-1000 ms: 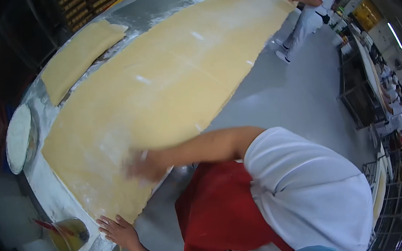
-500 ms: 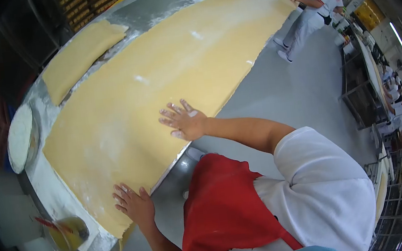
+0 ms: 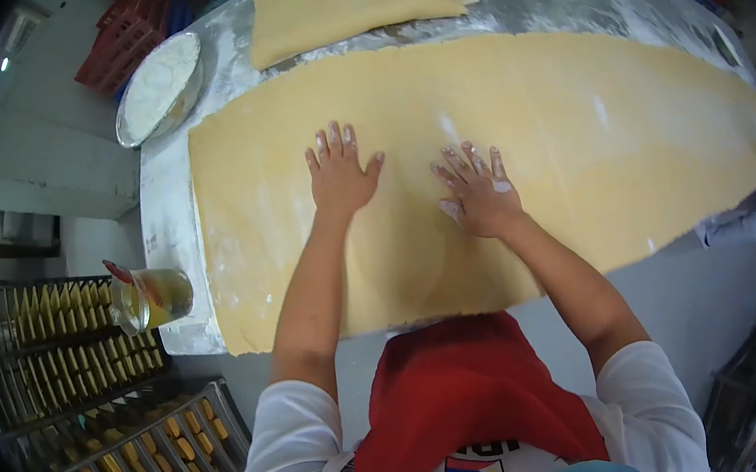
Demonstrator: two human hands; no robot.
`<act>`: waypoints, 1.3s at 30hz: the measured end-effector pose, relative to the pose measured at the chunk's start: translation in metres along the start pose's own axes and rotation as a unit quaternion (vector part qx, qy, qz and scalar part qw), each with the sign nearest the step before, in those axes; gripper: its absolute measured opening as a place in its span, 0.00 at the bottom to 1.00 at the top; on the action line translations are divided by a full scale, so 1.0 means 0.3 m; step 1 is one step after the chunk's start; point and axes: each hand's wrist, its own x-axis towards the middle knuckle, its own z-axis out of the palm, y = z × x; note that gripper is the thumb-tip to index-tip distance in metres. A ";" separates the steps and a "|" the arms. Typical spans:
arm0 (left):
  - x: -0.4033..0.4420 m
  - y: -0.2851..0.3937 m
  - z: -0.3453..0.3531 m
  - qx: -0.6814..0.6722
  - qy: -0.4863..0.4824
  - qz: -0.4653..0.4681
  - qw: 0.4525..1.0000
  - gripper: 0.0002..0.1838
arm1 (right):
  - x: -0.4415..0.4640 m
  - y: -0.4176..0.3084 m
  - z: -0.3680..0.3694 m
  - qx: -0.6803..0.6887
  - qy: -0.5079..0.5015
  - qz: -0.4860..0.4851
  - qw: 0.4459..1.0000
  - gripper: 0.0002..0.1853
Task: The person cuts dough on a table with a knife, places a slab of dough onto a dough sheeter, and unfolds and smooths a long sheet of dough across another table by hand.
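A long, wide sheet of yellow dough (image 3: pixel 570 121) covers most of the table, with white flour smears on its surface. On its left part my left hand (image 3: pixel 341 173) lies flat, fingers spread and pointing away from me. To the right, my right hand (image 3: pixel 480 192) also rests on the sheet, fingers apart and dusted with flour. Neither hand holds anything. Behind the sheet lies a folded slab of dough (image 3: pixel 351 1).
A bowl of flour (image 3: pixel 161 88) stands at the table's far left corner. A clear container of yellow liquid (image 3: pixel 161 296) with a red handle sits at the left edge. Racks of baked pieces (image 3: pixel 134 469) stand at lower left. Another person's clothing (image 3: pixel 753 216) shows at right.
My view has swung left, bringing the racks into sight. My left hand has moved from the sheet's near edge farther onto it. Both hands remain flat and spread.
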 end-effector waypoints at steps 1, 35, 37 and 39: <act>0.085 -0.014 0.013 0.011 0.007 -0.009 1.000 0.43 | 0.043 0.025 -0.008 0.000 0.005 -0.003 1.000 0.34; 0.177 -0.062 0.061 0.048 -0.012 -0.047 0.998 0.42 | 0.239 0.145 0.000 0.027 0.030 0.061 0.997 0.29; 0.060 0.118 0.038 0.028 -0.017 0.023 0.999 0.42 | 0.199 0.259 -0.022 0.018 0.068 0.145 0.987 0.26; -0.046 0.260 -0.004 0.008 -0.028 0.056 0.998 0.42 | 0.231 0.379 -0.051 0.052 0.116 0.173 0.977 0.24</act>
